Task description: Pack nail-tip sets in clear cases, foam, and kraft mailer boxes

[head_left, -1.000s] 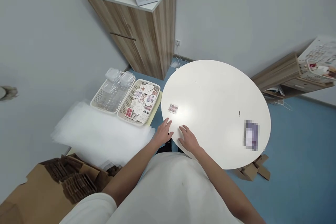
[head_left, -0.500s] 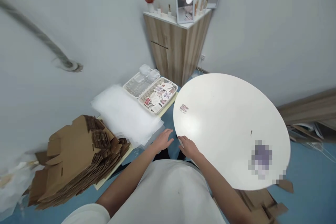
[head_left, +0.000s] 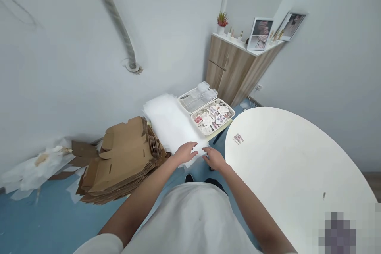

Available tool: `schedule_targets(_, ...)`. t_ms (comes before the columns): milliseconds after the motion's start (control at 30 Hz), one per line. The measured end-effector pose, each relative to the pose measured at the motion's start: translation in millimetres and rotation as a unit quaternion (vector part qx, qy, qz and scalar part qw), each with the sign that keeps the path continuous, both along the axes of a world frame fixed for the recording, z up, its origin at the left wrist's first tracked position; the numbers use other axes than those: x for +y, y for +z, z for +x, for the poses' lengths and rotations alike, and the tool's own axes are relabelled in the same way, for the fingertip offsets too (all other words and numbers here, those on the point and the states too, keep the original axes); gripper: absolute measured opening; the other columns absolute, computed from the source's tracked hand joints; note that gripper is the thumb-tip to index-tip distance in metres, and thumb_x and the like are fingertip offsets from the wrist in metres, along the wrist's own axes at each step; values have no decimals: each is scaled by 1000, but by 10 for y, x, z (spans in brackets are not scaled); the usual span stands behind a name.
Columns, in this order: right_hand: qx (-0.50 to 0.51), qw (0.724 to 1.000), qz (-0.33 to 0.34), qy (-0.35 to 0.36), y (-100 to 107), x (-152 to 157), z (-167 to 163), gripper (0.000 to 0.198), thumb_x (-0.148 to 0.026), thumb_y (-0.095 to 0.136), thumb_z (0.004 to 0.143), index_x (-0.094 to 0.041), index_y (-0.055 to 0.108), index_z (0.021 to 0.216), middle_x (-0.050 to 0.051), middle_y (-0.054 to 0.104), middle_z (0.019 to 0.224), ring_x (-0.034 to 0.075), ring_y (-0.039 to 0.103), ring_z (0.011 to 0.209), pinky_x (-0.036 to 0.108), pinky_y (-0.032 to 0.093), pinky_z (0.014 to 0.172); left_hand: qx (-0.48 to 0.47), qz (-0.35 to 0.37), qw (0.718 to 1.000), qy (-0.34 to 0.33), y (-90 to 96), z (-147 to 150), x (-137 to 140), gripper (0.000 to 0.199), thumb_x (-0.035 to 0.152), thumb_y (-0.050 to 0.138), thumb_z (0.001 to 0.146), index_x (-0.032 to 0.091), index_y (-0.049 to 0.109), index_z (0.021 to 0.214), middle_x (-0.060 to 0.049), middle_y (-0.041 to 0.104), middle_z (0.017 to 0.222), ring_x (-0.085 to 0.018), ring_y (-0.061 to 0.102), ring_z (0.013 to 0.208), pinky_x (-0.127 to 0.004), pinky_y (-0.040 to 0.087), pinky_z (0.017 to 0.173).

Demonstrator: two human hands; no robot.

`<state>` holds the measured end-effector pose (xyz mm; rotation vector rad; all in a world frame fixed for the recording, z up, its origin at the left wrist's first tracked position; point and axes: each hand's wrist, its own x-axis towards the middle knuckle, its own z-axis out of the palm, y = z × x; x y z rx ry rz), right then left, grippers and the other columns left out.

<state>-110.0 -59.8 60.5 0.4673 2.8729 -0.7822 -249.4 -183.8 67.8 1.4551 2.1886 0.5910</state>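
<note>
My left hand (head_left: 185,153) is open with nothing in it, in front of the near corner of a stack of white foam sheets (head_left: 171,121). I cannot tell whether it touches them. Facing it, my right hand (head_left: 213,158) is open too and holds nothing. It hovers between the foam sheets and the left edge of a round white table (head_left: 276,158). Flattened brown cardboard boxes (head_left: 125,154) lie in a pile left of the sheets. A white basket of small printed cards (head_left: 212,117) stands beyond my hands.
A second white basket (head_left: 198,97) holds clear plastic pieces. A small printed card (head_left: 238,139) lies on the table. A wooden cabinet (head_left: 232,63) with picture frames and a potted plant fills the corner. Crumpled white wrapping (head_left: 35,170) lies on the floor at left.
The view has swung left, so the table, baskets and cabinet sit further right. My hands have shifted from the table's edge towards the foam sheets, both staying open.
</note>
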Motion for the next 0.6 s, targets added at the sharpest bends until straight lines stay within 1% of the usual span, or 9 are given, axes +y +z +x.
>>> schedule_targets(167, -10, 1000, 0, 0, 57, 101, -233, 38, -25, 44, 81, -20, 45, 118, 8, 56, 110, 17, 57, 90, 28, 43, 74, -43, -7, 999, 7, 33, -220, 97, 42, 38, 48, 76, 18, 48, 113, -8, 58, 110, -19, 59, 89, -30, 45, 77)
schedule_targets(333, -3, 1000, -9, -6, 63, 347, -512, 37, -26, 42, 81, -19, 46, 117, 7, 56, 109, 17, 56, 90, 29, 42, 77, -58, -8, 998, 21, 52, -405, 227, 45, 40, 47, 76, 16, 47, 114, -9, 56, 113, -21, 57, 94, -31, 43, 81)
schedule_targets(400, 11, 1000, -11, -4, 48, 470, -682, 36, -27, 41, 82, -18, 46, 116, 8, 56, 109, 17, 55, 91, 30, 42, 78, -59, -10, 998, 27, 71, -521, 290, 45, 40, 47, 77, 16, 47, 115, -9, 56, 113, -21, 56, 97, -31, 43, 83)
schedule_targets(500, 33, 999, -4, -11, 8, 675, -985, 35, -26, 42, 81, -17, 47, 115, 9, 55, 110, 19, 51, 99, 31, 41, 81, -49, -20, 998, 40, 99, -747, 401, 45, 40, 47, 77, 17, 47, 115, -9, 55, 114, -22, 53, 102, -32, 42, 84)
schedule_targets(600, 46, 999, -11, -14, -36, 903, -1310, 33, -27, 44, 80, -17, 49, 112, 9, 55, 109, 20, 48, 103, 32, 39, 84, -38, -46, 997, 53, 95, -1014, 541, 45, 39, 48, 76, 16, 48, 114, -9, 54, 114, -23, 52, 103, -33, 42, 86)
